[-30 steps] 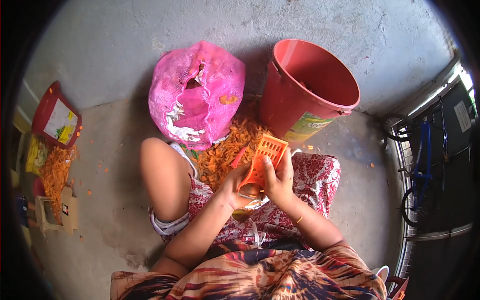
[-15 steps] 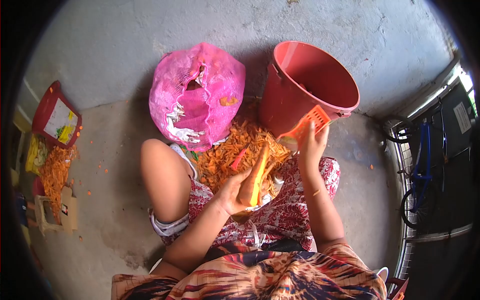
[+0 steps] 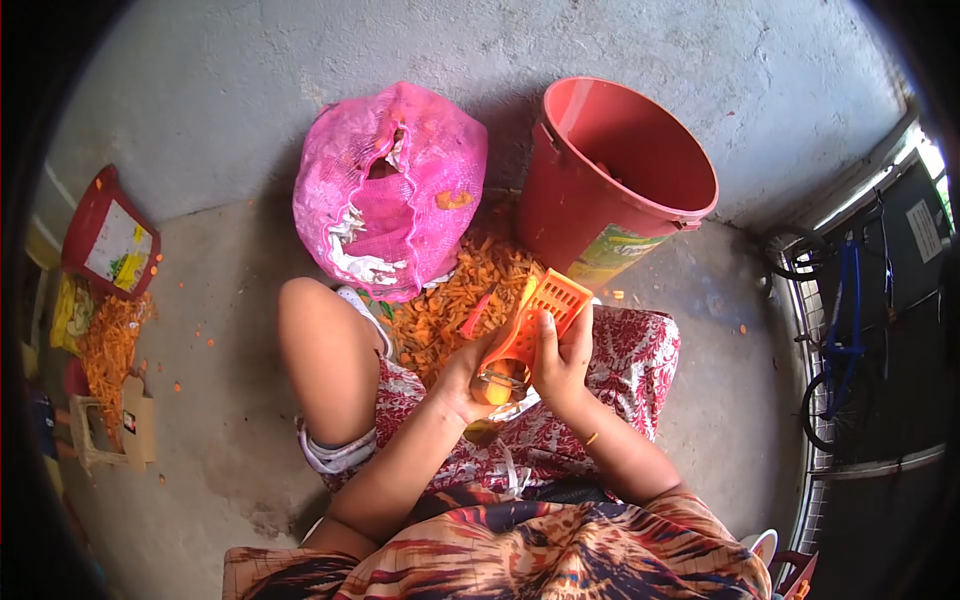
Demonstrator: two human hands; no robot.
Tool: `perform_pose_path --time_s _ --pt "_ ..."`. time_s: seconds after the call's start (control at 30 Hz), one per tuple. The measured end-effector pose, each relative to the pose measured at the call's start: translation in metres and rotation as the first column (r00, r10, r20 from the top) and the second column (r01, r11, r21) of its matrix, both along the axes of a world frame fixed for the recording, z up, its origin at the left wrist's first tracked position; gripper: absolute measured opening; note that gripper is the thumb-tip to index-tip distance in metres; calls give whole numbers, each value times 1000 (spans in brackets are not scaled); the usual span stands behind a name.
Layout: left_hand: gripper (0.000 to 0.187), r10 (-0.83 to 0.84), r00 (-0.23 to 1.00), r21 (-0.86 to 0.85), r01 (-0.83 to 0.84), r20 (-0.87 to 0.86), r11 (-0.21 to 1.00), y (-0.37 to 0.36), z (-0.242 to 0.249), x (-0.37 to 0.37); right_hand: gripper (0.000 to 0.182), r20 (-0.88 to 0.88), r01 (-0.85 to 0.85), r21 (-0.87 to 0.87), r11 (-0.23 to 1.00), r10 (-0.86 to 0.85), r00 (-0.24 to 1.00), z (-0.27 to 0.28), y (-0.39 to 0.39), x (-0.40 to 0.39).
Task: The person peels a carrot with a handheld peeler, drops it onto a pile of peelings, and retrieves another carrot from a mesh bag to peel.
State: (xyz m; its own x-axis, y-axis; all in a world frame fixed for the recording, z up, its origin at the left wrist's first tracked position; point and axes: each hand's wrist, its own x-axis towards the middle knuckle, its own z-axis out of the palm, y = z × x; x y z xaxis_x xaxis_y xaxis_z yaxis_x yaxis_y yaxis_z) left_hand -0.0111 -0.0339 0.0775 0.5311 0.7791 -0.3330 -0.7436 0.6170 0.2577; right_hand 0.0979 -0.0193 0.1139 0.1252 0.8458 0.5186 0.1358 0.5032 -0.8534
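Observation:
My left hand [image 3: 462, 384] is closed around a thick carrot [image 3: 494, 392], part of it hidden under the tool and my fingers. In my right hand [image 3: 563, 368] is an orange peeler [image 3: 557, 300] with a slotted, grater-like handle. Its metal blade lies across the carrot's near end, my thumb pressing on the handle. Beneath both hands, a heap of orange peelings [image 3: 430, 330] spreads between my legs. A slim red object [image 3: 477, 316] rests on the heap; its kind I cannot make out.
Against the wall stand a pink mesh sack [image 3: 345, 190] and a tall red bucket [image 3: 560, 185]. At left are a smaller red container [image 3: 85, 230], more orange shreds [image 3: 105, 345] and a cardboard piece [image 3: 140, 425]. A blue bicycle [image 3: 848, 300] is at right.
My right hand has come down and left with the peeler, from beside the bucket onto the carrot. The carrot's bright peeled strip is now mostly covered.

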Motion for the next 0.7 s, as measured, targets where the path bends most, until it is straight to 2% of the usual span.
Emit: perform_pose_path --time_s 0.07,0.17,0.2,0.27,0.33,0.43,0.47,0.53,0.57,0.6,0.67,0.7 --pt "27 -39 999 53 40 -13 998 -1 4 -2 18 -92 -9 -4 1000 8 996 -4 0 -1" --pt "28 23 995 -77 -31 -99 997 2 -12 5 21 49 150 111 982 -156 987 -12 9 7" --pt "29 -9 993 -66 1 -116 998 -1 -13 6 21 102 199 161 967 -217 971 -12 15 11" --pt "31 -70 986 -45 64 -150 997 -9 -10 8 20 38 377 193 906 -391 920 -12 39 26" --pt "32 -65 989 -20 63 -130 998 -17 -3 9 21 -122 408 61 911 -399 909 -9 52 43" --pt "33 -81 996 -94 78 -26 992 -13 -10 5 23 -312 201 -26 979 -199 929 3 41 40" --pt "33 -108 992 -75 113 71 991 -12 -18 2 25 -253 168 -24 986 -168 953 7 33 36" --pt "29 -52 992 32 48 117 998 -11 -10 6 26 -254 33 -95 995 -57 966 9 16 28" --pt "29 -48 993 21 46 110 999 -11 -12 6 25 -265 15 -53 998 -28 964 15 6 18" --pt "28 -45 994 11 44 102 999 -10 -15 7 35 -187 -12 -23 1000 8 982 8 1 15" --pt "28 -21 998 -17 22 58 1000 -10 -13 7 36 -97 -88 -70 994 81 992 4 -10 8" --pt "28 0 1000 -33 0 23 999 -11 -3 7 36 -32 -69 -99 993 66 997 -2 -11 7"
